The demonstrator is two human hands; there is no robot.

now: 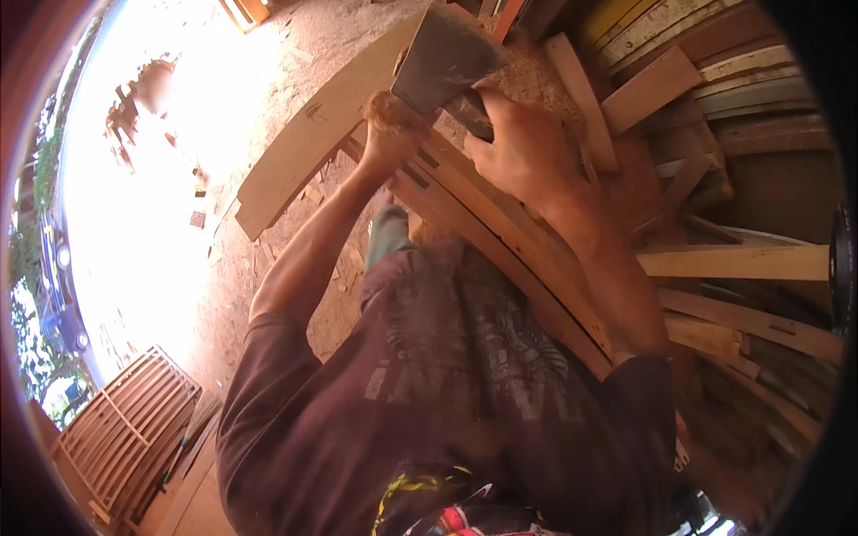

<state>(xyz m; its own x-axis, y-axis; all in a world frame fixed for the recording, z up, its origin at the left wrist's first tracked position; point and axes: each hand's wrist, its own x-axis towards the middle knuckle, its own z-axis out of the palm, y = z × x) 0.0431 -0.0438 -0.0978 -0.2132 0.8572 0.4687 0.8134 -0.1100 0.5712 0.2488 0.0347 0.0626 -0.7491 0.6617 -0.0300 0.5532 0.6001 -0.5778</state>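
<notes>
Above slotted timbers (pixel 500 214): dark flat-faced tool (pixel 447 62), contact with wood unclear. My right hand (pixel 527 147) appears wrapped round its dark grip. Left hand (pixel 393 138) clenched just beside; can't tell on what. Risks, my guess: loosened grip sends tool into left knuckles; unsteady timbers shift; sawdust (pixel 536 85) makes footing slick.

My right hand (pixel 527 152) grips a dark tool (pixel 447 67) with a wide, flat plate. My left hand (pixel 393 143) is curled just beside it, at the far end of slotted wooden beams (pixel 500 223) that run back toward my right side. A broad curved board (pixel 299 138) lies far left, planks (pixel 742 261) crowd the right, and a slatted rack (pixel 130 411) sits near left.
</notes>
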